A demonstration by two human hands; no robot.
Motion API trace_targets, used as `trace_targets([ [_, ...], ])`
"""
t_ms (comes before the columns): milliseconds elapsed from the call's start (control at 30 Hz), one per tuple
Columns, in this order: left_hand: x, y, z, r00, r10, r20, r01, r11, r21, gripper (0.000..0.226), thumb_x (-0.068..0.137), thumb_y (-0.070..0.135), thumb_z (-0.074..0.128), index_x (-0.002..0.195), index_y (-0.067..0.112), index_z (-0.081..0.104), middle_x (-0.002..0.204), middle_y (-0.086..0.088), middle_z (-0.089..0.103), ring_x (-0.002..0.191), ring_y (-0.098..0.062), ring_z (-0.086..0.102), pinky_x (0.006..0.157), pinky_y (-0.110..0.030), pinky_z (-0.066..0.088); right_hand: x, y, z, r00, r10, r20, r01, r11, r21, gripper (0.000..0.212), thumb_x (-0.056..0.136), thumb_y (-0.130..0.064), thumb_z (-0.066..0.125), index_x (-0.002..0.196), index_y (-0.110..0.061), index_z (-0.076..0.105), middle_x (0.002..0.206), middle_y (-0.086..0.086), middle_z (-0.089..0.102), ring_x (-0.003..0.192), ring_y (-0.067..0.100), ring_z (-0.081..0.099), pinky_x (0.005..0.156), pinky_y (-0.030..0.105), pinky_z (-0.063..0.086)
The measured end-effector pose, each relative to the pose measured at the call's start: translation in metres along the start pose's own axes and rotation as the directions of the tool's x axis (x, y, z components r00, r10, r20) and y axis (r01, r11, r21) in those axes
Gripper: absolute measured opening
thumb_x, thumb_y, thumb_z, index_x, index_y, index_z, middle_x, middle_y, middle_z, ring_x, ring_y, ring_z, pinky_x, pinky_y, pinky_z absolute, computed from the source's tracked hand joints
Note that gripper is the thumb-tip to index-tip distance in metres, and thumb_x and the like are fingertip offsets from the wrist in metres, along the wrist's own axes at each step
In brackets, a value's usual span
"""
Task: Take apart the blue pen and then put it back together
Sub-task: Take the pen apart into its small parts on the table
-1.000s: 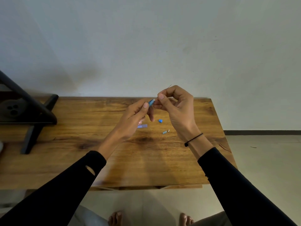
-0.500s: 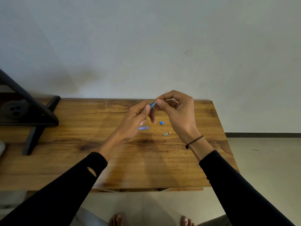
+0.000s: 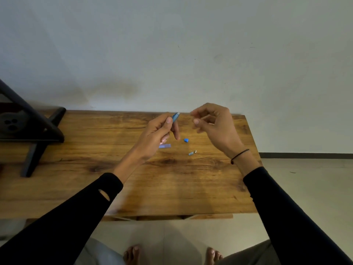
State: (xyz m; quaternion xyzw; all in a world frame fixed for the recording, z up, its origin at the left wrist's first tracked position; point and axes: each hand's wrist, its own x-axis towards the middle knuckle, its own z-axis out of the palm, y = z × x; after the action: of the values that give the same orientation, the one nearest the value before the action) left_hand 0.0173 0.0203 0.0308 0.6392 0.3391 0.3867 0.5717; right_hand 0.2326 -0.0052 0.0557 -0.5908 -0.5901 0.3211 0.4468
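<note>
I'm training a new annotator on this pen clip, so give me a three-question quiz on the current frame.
1. True or false: the left hand holds the blue pen barrel.
2. Which lies nearest the left wrist on the wooden table? A) small blue cap piece B) clear bluish tube C) small silver-grey tip piece
3. Fill in: the black band sits on the ___ wrist.

Key: 1 true; 2 B; 3 right. Whether the right hand pinches anything is too blurred to tell.
</note>
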Motion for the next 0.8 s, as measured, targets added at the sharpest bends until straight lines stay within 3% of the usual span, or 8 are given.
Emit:
trace_targets([
  [133,-0.001,0.000,-0.002,1.000,-0.020,-0.005,0.020,1.000,0.024,0.036,0.113,0.027,0.040,0.093,0.002,0.056,0.092,-0.029,0.069,0.056,-0.017,0.034,0.056,-0.025,0.033,-0.007,0.035,-0.023,0.982,0.115,0.151,-0.036,0.896,-0.442,0.029,0.097,0.006,0.063,0.095,-0.019,0.077,0.091,-0.004,0.075,0.076,0.011,0.070,0.066,0.023,0.053],
  [267,0.000,0.001,0.000,1.000,-0.024,0.002,0.024,1.000,0.017,0.033,0.112,0.029,0.041,0.091,0.012,0.060,0.091,-0.027,0.070,0.057,-0.017,0.035,0.056,-0.023,0.034,-0.012,0.046,-0.013,0.949,0.140,0.283,0.068,0.785,-0.615,0.025,0.097,0.000,0.064,0.095,-0.021,0.077,0.098,-0.007,0.068,0.092,0.020,0.067,0.078,0.040,0.057],
  [400,0.000,-0.001,-0.002,1.000,-0.013,0.019,0.012,1.000,0.026,0.032,0.113,0.028,0.040,0.093,0.016,0.061,0.094,-0.031,0.069,0.056,-0.016,0.035,0.056,-0.023,0.034,-0.017,0.049,0.006,0.910,0.117,0.398,0.197,0.723,-0.662,0.017,0.099,-0.008,0.067,0.096,-0.022,0.076,0.099,-0.007,0.060,0.090,0.023,0.065,0.073,0.036,0.050],
  [533,0.000,-0.003,-0.005,1.000,-0.015,0.020,0.014,0.999,0.043,0.035,0.117,0.021,0.037,0.092,0.018,0.061,0.095,-0.032,0.069,0.054,-0.013,0.037,0.055,-0.023,0.034,-0.018,0.051,0.010,0.909,0.076,0.410,0.240,0.709,-0.664,0.010,0.098,-0.011,0.071,0.096,-0.020,0.075,0.099,-0.007,0.057,0.087,0.022,0.062,0.071,0.034,0.044],
  [667,0.001,-0.004,-0.006,1.000,-0.009,0.017,0.008,0.999,0.038,0.035,0.118,0.019,0.037,0.091,0.017,0.060,0.095,-0.033,0.068,0.053,-0.008,0.039,0.054,-0.021,0.034,-0.021,0.051,0.009,0.904,0.052,0.424,0.277,0.684,-0.675,0.016,0.097,-0.008,0.071,0.089,-0.022,0.066,0.100,-0.006,0.057,0.084,0.023,0.061,0.069,0.037,0.047],
  [800,0.001,-0.005,-0.007,1.000,-0.013,0.016,0.013,0.999,0.032,0.034,0.116,0.023,0.039,0.091,0.016,0.061,0.093,-0.030,0.069,0.053,-0.009,0.039,0.055,-0.022,0.034,-0.022,0.056,0.008,0.888,0.038,0.459,0.330,0.643,-0.691,0.022,0.099,-0.007,0.068,0.091,-0.025,0.056,0.098,-0.008,0.051,0.083,0.020,0.053,0.070,0.033,0.040],
])
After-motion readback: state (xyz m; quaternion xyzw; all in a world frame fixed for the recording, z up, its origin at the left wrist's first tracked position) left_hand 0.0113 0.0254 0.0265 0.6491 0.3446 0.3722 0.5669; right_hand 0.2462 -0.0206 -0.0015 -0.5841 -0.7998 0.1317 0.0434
